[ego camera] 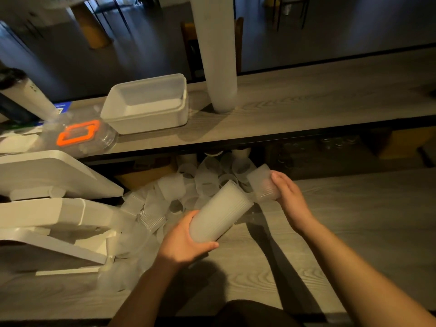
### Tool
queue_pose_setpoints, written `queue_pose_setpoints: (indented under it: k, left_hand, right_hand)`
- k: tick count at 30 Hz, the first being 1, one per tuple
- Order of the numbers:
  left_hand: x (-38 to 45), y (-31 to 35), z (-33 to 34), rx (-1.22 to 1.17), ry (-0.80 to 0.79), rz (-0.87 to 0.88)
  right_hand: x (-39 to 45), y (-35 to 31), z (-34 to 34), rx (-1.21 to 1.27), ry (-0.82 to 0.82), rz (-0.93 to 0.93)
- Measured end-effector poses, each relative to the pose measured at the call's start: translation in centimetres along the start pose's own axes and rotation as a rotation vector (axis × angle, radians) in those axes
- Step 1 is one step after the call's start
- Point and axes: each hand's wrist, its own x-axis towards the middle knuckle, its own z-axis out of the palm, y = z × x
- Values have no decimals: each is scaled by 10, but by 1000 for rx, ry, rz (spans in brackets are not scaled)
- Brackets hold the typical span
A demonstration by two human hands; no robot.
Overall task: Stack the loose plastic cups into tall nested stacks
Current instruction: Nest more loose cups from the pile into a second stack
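Observation:
My left hand (182, 241) grips the lower end of a nested stack of translucent cups (218, 214), tilted with its open end up and to the right. My right hand (286, 193) holds a short cup stack (262, 182) just right of that open end, a small gap between them. A heap of loose translucent cups (188, 182) lies on the lower wooden counter behind and left of my hands. A very tall nested cup stack (217, 50) stands upright on the raised shelf.
A white rectangular tub (146, 103) and a clear container with an orange lid (79, 135) sit on the raised shelf (306, 107). White trays or lids (47, 201) are piled at the left. Bare wooden counter (354, 220) stretches to the right.

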Motion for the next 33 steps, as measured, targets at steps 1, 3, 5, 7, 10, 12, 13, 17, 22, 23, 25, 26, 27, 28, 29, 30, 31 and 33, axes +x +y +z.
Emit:
queue_pose_setpoints:
  k: [1, 3, 5, 7, 10, 12, 13, 17, 22, 23, 25, 26, 27, 28, 29, 30, 31, 33]
  left_hand:
    - [-1, 0, 0, 12, -3, 8]
    - [-3, -1, 0, 23, -4, 20]
    - [-5, -2, -1, 25, -15, 30]
    - [-6, -5, -1, 34, -34, 30]
    - [-6, -10, -3, 30, -43, 27]
    - [-6, -14, -3, 39, -41, 30]
    - [-6, -15, -3, 34, -41, 30]
    - [-4, -18, -5, -4, -21, 30]
    - [0, -26, -8, -13, -10, 7]
    - [0, -28, -8, -25, -12, -1]
    - [2, -32, -7, -58, -10, -17]
    - [3, -31, -7, -81, -3, -23]
    - [4, -31, -7, -108, -2, -36]
    - [5, -30, -8, -132, -5, -51]
    - [7, -30, -8, -152, -5, -60]
    - [9, -31, -9, -167, -3, -67]
    - [10, -33, -10, -174, 1, -71]
    - [13, -36, -11, -167, 19, -78]
  right_hand:
    - [-4, -6, 4, -19, -32, -25]
    - [-10, -16, 11, -66, -72, -73]
    - [-15, -22, 18, -110, -87, -106]
    - [-19, -25, 23, -129, -97, -112]
    - [-23, -27, 29, -147, -112, -116]
    - [-23, -27, 33, -157, -116, -98]
    - [-24, -27, 35, -166, -120, -94]
    - [-27, -22, 53, -238, -196, -66]
    - [-22, -13, 64, -252, -281, -19]
    - [-17, -9, 64, -244, -249, -27]
    - [-2, 0, 63, -205, -128, -20]
    - [6, 3, 62, -190, -57, -6]
    - [14, 6, 60, -186, 10, 5]
    - [22, 8, 59, -206, 61, 9]
    - [31, 9, 56, -250, 92, 10]
    - [41, 11, 54, -314, 109, 6]
    - [50, 14, 51, -388, 120, 8]
    - [64, 21, 48, -527, 128, 9]
